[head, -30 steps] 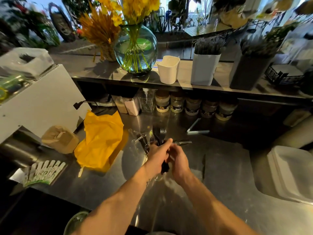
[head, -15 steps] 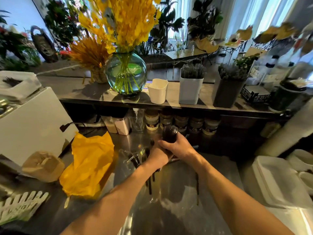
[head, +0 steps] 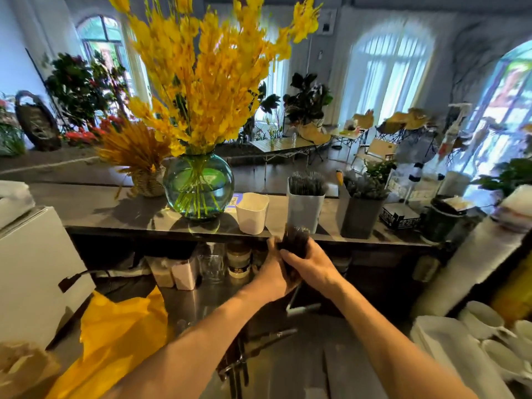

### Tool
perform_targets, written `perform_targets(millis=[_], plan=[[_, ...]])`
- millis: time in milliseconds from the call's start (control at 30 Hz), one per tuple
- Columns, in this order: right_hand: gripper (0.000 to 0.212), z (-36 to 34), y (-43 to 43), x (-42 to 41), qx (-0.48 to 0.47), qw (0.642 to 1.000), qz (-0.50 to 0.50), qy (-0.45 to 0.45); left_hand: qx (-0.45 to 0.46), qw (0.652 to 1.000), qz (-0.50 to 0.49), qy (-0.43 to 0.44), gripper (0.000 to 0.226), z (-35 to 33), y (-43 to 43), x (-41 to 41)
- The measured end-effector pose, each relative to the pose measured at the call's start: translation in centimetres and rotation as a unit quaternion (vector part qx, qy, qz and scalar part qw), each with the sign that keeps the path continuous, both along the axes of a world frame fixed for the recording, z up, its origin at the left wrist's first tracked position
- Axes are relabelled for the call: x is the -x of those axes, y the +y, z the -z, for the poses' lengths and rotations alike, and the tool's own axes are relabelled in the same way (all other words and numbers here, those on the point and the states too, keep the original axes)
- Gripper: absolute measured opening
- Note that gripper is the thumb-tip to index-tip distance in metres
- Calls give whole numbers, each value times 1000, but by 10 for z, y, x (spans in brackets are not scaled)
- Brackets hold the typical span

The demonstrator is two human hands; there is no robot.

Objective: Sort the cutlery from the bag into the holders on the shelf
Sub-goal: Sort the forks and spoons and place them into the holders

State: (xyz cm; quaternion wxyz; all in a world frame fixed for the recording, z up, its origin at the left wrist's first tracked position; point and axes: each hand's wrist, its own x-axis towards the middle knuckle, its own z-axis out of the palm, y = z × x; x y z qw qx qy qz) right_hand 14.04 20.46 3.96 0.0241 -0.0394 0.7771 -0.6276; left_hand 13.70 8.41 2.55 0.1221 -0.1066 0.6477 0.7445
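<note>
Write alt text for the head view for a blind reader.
The left hand and right hand grip a dark cutlery bundle at the shelf edge, near a white holder and a full grey holder.

Gripping a bundle of dark cutlery (head: 295,240) upright with left hand (head: 273,273) and right hand (head: 312,265), in front of the shelf (head: 115,210) edge, just below the white holder (head: 252,213) and the grey holder (head: 305,210) packed with dark pieces. With yellow bag (head: 115,341) crumpled near left on the surface (head: 288,378).
</note>
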Motion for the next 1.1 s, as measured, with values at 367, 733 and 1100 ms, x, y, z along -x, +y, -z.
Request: perform_targets(millis=[367,733,1100], plan=[[19,-68,29,65,-21,987,102,123,265,926,160,217,105,-44,6,81],[25,-122,78,142,10,957,222,184,244,931,133,238,82,-77,4,162],[29,-129,69,225,-16,951,213,222,-25,985,35,167,50,-103,32,224]])
